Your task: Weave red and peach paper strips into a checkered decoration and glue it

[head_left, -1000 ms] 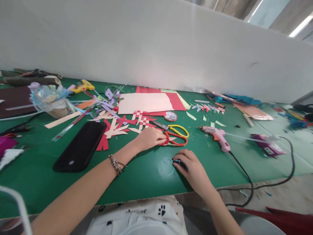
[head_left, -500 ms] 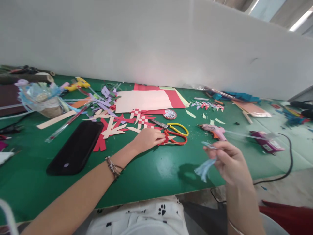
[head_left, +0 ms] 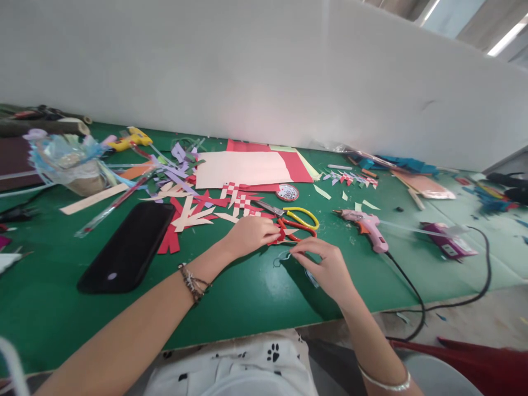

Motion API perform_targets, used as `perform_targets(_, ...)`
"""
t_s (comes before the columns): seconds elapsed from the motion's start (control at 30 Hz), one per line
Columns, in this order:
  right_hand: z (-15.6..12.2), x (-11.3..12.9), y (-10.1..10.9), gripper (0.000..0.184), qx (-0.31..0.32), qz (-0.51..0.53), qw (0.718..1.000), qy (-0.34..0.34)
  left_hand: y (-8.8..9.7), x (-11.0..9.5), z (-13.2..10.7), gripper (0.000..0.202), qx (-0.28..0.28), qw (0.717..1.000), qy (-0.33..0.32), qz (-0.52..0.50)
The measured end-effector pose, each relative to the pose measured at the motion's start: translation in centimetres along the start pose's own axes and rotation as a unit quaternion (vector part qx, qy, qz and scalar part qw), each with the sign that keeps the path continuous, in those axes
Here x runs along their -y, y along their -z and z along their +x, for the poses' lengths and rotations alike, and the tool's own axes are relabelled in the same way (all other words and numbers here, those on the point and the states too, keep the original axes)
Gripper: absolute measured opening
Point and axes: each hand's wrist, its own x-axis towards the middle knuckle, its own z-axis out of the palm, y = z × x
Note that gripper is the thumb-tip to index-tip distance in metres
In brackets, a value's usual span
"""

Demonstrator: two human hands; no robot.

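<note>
Toward the desk's (head_left: 231, 316) front edge, your left hand (head_left: 258, 234) pinches red paper (head_left: 282, 235), apparently steadying it; your right hand (head_left: 324, 264) pinches a tassel's (head_left: 311, 278) cord (head_left: 284, 255), leaving its loop exposed.

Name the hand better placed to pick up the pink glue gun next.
Probably the right hand: it is nearer the pink glue gun, though it holds a pale tassel. The left hand is farther off, holding a red paper piece.
</note>
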Motion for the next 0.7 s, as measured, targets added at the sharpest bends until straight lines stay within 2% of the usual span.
perform_targets(0.17, 0.6, -0.1, -0.7, 0.009, -0.023, -0.013, 1.000, -0.016, -0.1, 0.0, -0.1, 0.035, -0.013, 1.000, -0.008, 0.003)
perform_targets(0.5, -0.6, 0.0, -0.4, 0.010, 0.046, -0.090, 0.995, -0.024, -0.2, 0.0, -0.1, 0.030, -0.012, 1.000, -0.001, 0.016)
perform_targets(0.7, -1.6, -0.8, -0.6, 0.016, 0.052, -0.108, 0.993, -0.022, -0.2, -0.1, -0.2, 0.028, -0.015, 1.000, 0.002, 0.010)
